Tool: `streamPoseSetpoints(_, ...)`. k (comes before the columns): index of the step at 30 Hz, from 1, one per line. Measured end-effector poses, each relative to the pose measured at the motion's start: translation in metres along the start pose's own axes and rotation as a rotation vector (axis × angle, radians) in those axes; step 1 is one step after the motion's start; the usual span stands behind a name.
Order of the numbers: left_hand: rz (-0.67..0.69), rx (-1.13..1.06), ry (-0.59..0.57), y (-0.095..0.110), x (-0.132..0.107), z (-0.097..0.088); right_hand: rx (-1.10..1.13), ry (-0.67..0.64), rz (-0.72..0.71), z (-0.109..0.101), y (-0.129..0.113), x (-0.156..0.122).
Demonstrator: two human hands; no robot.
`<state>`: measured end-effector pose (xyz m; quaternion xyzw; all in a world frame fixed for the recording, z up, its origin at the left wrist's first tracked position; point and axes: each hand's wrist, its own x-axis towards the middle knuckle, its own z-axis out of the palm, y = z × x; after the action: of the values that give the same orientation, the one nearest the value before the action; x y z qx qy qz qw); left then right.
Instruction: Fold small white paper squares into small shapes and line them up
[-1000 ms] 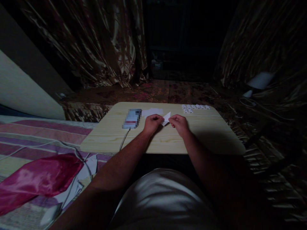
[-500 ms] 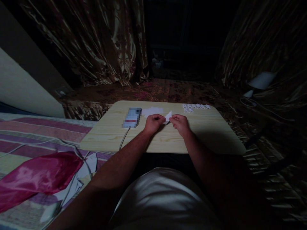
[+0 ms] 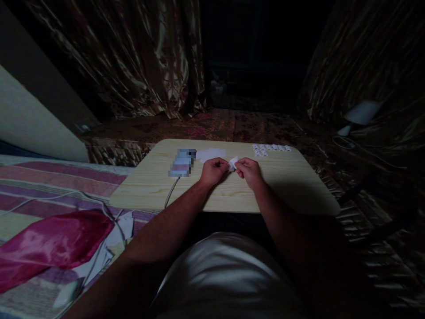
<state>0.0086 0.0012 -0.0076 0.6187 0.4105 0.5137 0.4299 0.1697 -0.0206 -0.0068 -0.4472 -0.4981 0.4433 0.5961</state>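
A small folded piece of white paper [image 3: 233,163] is held between my two hands, just above the light wooden table [image 3: 146,190]. My left hand [image 3: 213,171] pinches its left side between thumb and fingers. On the right side, my right hand [image 3: 248,171] grips it with thumb and forefinger. Behind my left hand lie loose white paper sheets [image 3: 210,153]. Several small folded paper pieces [image 3: 272,147] stand in two rows at the table's far right.
A pixelated phone-like device [image 3: 182,163] with a cable [image 3: 171,192] lies on the table's left. Striped bedding [image 3: 109,177] with a shiny pink cloth [image 3: 56,239] is at left. A white lamp [image 3: 363,112] stands back right, by dark curtains [image 3: 159,57].
The paper's pointed triangular flap has been bent, and the piece now looks smaller and more folded. Both hands keep nearly the same place.
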Motion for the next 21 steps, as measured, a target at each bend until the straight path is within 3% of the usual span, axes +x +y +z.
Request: streamPoseSetpoints(21, 0.049, -0.010, -0.034, -0.0057, -0.0021, 0.0023, -0.077, -0.044, 0.005, 0.0034, 0.0003, -0.0017)
